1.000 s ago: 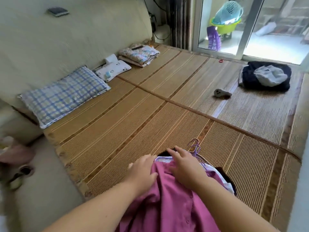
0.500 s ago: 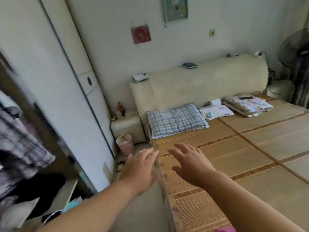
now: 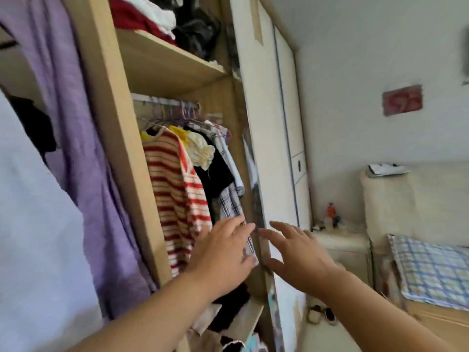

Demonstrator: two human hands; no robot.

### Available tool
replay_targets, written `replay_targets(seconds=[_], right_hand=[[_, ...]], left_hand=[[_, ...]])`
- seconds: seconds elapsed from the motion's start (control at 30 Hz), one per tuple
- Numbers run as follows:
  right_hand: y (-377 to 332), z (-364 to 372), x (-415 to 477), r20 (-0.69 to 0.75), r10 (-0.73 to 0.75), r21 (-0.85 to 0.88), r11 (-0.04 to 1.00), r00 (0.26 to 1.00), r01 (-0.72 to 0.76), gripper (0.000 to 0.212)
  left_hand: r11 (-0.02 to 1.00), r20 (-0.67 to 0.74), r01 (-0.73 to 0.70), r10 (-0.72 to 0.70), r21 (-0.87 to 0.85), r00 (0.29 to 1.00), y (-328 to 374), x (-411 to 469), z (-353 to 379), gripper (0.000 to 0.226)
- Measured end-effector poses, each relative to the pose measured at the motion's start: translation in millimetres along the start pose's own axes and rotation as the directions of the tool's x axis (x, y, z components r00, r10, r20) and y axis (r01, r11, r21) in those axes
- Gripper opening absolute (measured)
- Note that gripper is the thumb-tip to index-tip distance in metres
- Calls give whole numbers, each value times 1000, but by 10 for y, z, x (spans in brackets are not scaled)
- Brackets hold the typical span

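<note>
An open wooden wardrobe [image 3: 119,153] fills the left of the view. Clothes hang on its rail [image 3: 162,101]: a red-and-cream striped top [image 3: 172,189], a black garment [image 3: 215,174] and a plaid shirt [image 3: 229,204] at the right end. My left hand [image 3: 223,255] is stretched out with straight fingers, in front of the lower edge of the plaid shirt. My right hand [image 3: 297,252] reaches forward with spread fingers, close to the edge of the white sliding door [image 3: 269,138]. Neither hand holds anything.
A purple cloth [image 3: 83,158] hangs over the wardrobe's left side. Folded clothes [image 3: 162,16] lie on the upper shelf, more at the bottom. To the right stand a bedside cabinet [image 3: 340,247], a padded headboard [image 3: 416,199] and a checked pillow [image 3: 431,265]. Slippers [image 3: 319,315] lie on the floor.
The view has swung left from the bed to the wardrobe. Both hands left the pink garment on the bed and now reach, with nothing in them, toward the hanging clothes and door edge.
</note>
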State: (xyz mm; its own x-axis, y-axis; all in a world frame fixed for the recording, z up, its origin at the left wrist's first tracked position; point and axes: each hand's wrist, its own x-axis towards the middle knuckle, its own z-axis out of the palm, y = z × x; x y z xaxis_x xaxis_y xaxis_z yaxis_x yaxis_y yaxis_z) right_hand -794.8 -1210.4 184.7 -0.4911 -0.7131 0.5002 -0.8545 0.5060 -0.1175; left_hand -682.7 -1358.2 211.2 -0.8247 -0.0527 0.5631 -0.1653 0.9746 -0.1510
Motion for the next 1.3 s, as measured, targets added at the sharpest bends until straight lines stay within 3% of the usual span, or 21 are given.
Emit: replay_targets(seconds=[0.3,0.43,0.57,0.77,0.9,1.1,1.3], right_hand=[[-616,-331,1400,-249,-274,84,950,929,302,62],[-628,-402,1988,-328,-343,180,892,880,414,61],[-579,-450,2626,-370,-399,239,832,839,501,60],[-562,-470,3497,-385,-465,297,756,797,584,62],[-591,-410,4006,-315,-469,365,743,825,561,65],[-747,-272,4583,-263,-472,433,722,842,540,50],[-961,-229,5028,-191,-388,364,825,901,433,19]], left_hand=[[956,-250,189,-131,223,959,-736,371,-713,66],[883,-331,281,-156,375,931,-986,579,-921,62],[759,-486,439,-186,480,854,-1185,859,-1131,59],[614,-666,641,-240,459,707,-1439,1219,-1461,74],[580,-782,741,-266,338,564,-1448,1377,-1533,90],[546,-878,824,-309,152,367,-1455,1436,-1511,88],[497,-896,848,-271,183,352,-1521,1417,-1496,85]])
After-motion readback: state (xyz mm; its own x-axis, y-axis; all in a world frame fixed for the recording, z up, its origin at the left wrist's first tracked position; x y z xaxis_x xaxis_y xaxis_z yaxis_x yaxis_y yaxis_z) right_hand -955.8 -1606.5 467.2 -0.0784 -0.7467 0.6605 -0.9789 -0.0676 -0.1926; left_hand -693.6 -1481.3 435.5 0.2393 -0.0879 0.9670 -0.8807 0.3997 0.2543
